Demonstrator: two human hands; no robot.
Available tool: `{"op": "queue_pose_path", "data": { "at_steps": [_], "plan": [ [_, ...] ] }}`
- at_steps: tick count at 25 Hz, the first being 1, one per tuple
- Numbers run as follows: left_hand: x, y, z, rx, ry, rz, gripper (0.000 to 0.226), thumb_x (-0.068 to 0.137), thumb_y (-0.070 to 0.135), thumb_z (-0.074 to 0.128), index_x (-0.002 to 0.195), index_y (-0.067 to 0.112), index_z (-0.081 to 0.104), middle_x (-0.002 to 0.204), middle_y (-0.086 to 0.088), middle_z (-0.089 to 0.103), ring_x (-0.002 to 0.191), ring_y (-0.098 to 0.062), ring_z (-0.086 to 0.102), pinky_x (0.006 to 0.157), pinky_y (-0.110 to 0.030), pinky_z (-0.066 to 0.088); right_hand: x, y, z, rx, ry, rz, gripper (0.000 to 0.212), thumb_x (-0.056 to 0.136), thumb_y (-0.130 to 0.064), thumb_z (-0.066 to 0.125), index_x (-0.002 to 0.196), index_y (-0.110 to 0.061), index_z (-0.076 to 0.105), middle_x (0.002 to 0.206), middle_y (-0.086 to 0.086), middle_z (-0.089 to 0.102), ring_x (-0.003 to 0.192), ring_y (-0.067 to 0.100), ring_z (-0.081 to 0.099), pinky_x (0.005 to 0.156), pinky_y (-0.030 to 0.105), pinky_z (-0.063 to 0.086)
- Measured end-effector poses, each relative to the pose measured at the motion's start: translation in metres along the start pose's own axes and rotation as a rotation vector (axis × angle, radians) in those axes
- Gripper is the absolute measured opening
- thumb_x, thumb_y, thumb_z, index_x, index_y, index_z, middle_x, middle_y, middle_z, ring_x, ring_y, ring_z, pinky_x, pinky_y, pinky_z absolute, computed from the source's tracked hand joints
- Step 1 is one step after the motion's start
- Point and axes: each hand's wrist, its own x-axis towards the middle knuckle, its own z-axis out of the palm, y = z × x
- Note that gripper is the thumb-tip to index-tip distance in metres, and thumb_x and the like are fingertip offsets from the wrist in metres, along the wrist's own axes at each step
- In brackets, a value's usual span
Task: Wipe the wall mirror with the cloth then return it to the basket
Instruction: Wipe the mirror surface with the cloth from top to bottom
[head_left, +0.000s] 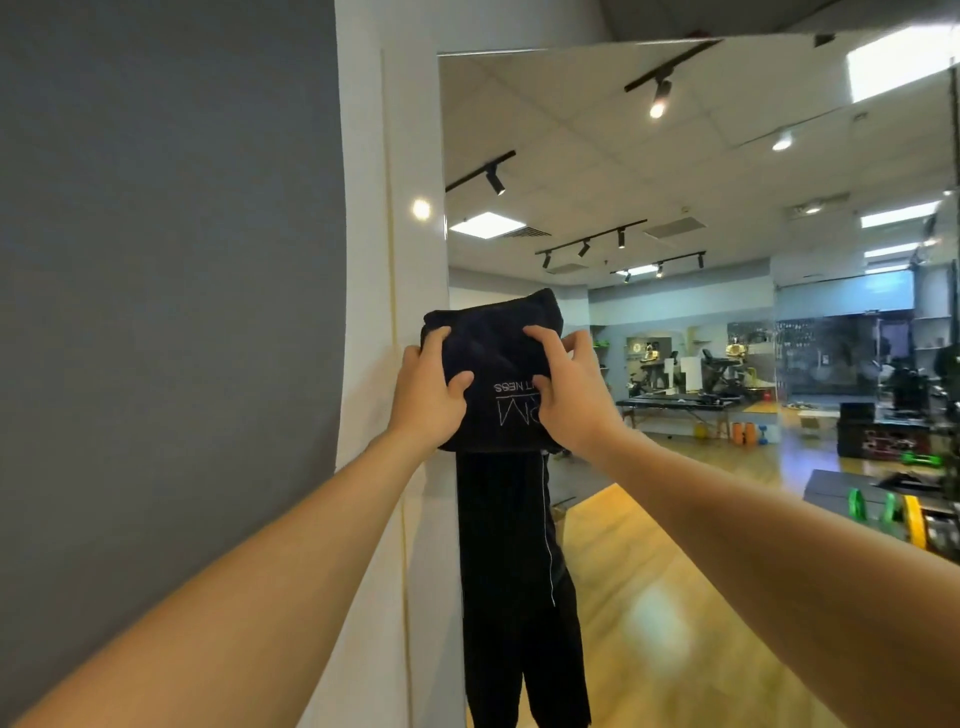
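A folded black cloth (493, 364) with white lettering is held flat against the left part of the wall mirror (727, 312). My left hand (428, 395) grips the cloth's left edge, fingers over the top corner and thumb on its front. My right hand (566, 395) holds its right side with curled fingertips pressing into the fabric. Both arms reach up and forward. No basket is in view.
A white wall strip (410, 260) borders the mirror's left edge, with a grey wall (156, 312) further left. The mirror reflects a gym room: wooden floor, ceiling track lights, benches, weights, and my dark trousers below the cloth.
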Motion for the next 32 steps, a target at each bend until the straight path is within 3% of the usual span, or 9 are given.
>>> {"op": "queue_pose_path", "data": {
  "at_steps": [5,9,11,13,15,18,21,28,32],
  "plan": [
    [0.037,-0.034,0.036,0.041,-0.017,0.095,0.064,0.104,0.018,0.059,0.160,0.021,0.028,0.142,-0.012,0.039,0.130,-0.028,0.050,0.110,-0.035,0.044,0.034,0.030,0.032,-0.203,0.062,0.011,0.071,0.094,-0.005,0.066,0.157,-0.019,0.034,0.148,0.015,0.027,0.132,0.035,0.039,0.113,0.049,0.045],
    [0.043,-0.057,0.065,0.463,0.231,0.292,0.063,0.097,0.026,0.061,0.153,0.007,0.040,0.150,-0.021,0.034,0.131,-0.034,0.044,0.102,-0.045,0.050,0.045,0.047,0.058,-0.568,0.189,-0.172,0.097,0.073,-0.021,0.084,0.155,-0.005,0.034,0.162,0.018,0.010,0.145,0.040,0.020,0.116,0.055,0.034],
    [0.051,-0.061,0.072,0.650,0.291,0.370,0.066,0.094,0.028,0.055,0.153,0.002,0.039,0.161,-0.021,0.027,0.143,-0.038,0.036,0.112,-0.052,0.040,0.050,0.052,0.069,-0.518,0.170,-0.217,0.095,0.086,-0.029,0.070,0.162,-0.004,0.019,0.169,0.018,-0.001,0.154,0.041,0.006,0.124,0.057,0.019],
    [0.058,-0.070,0.076,0.726,0.289,0.479,0.072,0.095,0.026,0.047,0.160,0.004,0.025,0.167,-0.020,0.016,0.153,-0.040,0.023,0.122,-0.058,0.026,0.055,0.057,0.073,-0.421,0.152,-0.245,0.087,0.096,-0.037,0.047,0.166,-0.011,0.003,0.172,0.019,-0.010,0.159,0.040,-0.010,0.130,0.057,0.003],
    [0.063,-0.080,0.080,0.727,0.281,0.546,0.076,0.096,0.029,0.043,0.164,0.010,0.015,0.170,-0.020,0.006,0.158,-0.040,0.007,0.126,-0.061,0.013,0.060,0.069,0.072,-0.405,0.171,-0.327,0.085,0.098,-0.040,0.043,0.167,-0.019,0.000,0.172,0.021,-0.013,0.158,0.040,-0.016,0.129,0.058,0.000],
    [0.066,-0.085,0.084,0.716,0.270,0.574,0.083,0.094,0.038,0.042,0.164,0.007,0.010,0.171,-0.019,-0.003,0.159,-0.038,-0.006,0.127,-0.062,0.003,0.066,0.081,0.073,-0.442,0.203,-0.441,0.081,0.100,-0.054,0.044,0.167,-0.024,0.010,0.171,0.024,-0.009,0.158,0.045,-0.015,0.129,0.060,0.002],
    [0.069,-0.087,0.094,0.727,0.304,0.636,0.078,0.096,0.034,0.041,0.163,0.003,0.015,0.171,-0.022,0.004,0.158,-0.040,-0.001,0.127,-0.061,0.009,0.066,0.085,0.078,-0.461,0.247,-0.488,0.083,0.099,-0.064,0.040,0.166,-0.022,0.018,0.172,0.022,-0.002,0.157,0.047,-0.010,0.129,0.060,0.003],
    [0.063,-0.087,0.103,0.649,0.311,0.653,0.072,0.098,0.031,0.039,0.162,0.004,0.019,0.172,-0.017,0.008,0.159,-0.035,0.001,0.126,-0.063,0.012,0.068,0.092,0.083,-0.482,0.305,-0.505,0.077,0.101,-0.060,0.039,0.166,-0.022,0.021,0.173,0.021,0.004,0.158,0.046,-0.006,0.130,0.057,0.003],
    [0.062,-0.089,0.106,0.652,0.328,0.633,0.073,0.098,0.033,0.040,0.162,0.006,0.021,0.171,-0.016,0.012,0.160,-0.033,0.004,0.126,-0.061,0.013,0.067,0.097,0.085,-0.426,0.326,-0.516,0.076,0.100,-0.057,0.046,0.165,-0.022,0.026,0.173,0.019,0.007,0.159,0.044,-0.004,0.128,0.061,0.013]
  ]
}}
